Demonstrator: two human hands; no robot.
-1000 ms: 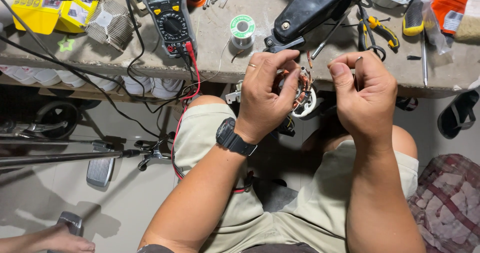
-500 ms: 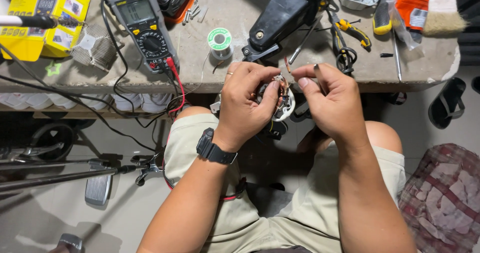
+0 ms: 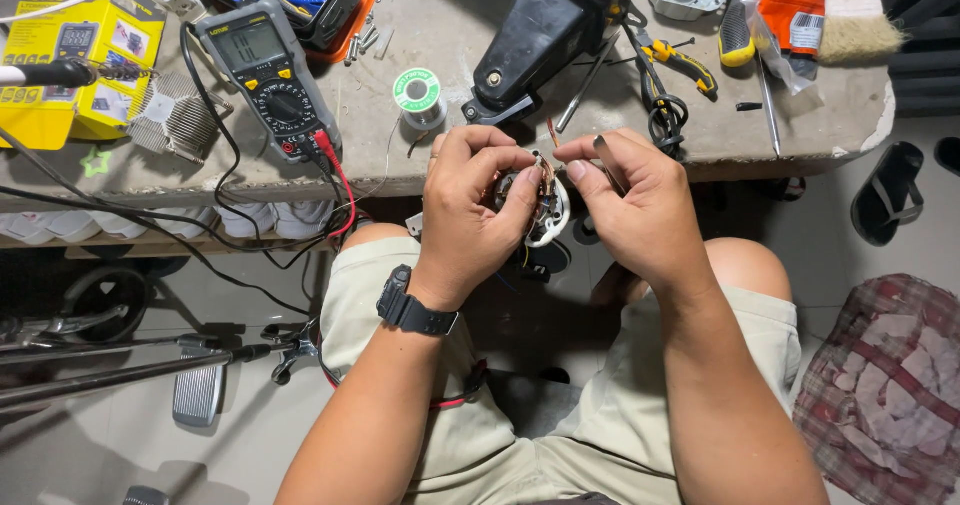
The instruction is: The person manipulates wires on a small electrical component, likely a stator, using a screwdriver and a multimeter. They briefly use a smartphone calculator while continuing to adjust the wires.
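Observation:
My left hand (image 3: 475, 210) grips a small round motor part (image 3: 549, 210) with copper windings and a white rim, held just in front of the workbench edge (image 3: 400, 180). My right hand (image 3: 630, 200) pinches the part's thin copper wires at the top and also holds a slim dark tool (image 3: 608, 160) between the fingers. A black watch (image 3: 412, 308) sits on my left wrist. Both hands are over my lap.
On the bench lie a multimeter (image 3: 268, 80) with red and black leads, a solder spool (image 3: 418, 95), a black motor housing (image 3: 545, 30), pliers (image 3: 675, 60), a brush (image 3: 850, 15), a yellow box (image 3: 75, 60) and a soldering iron (image 3: 50, 73). A sandal (image 3: 888, 200) and a plaid cloth (image 3: 885, 385) lie on the floor.
The view has shifted, so the bench sits lower and to the right. My hands have drawn closer together on the motor part, and my right fingers now pinch its wires.

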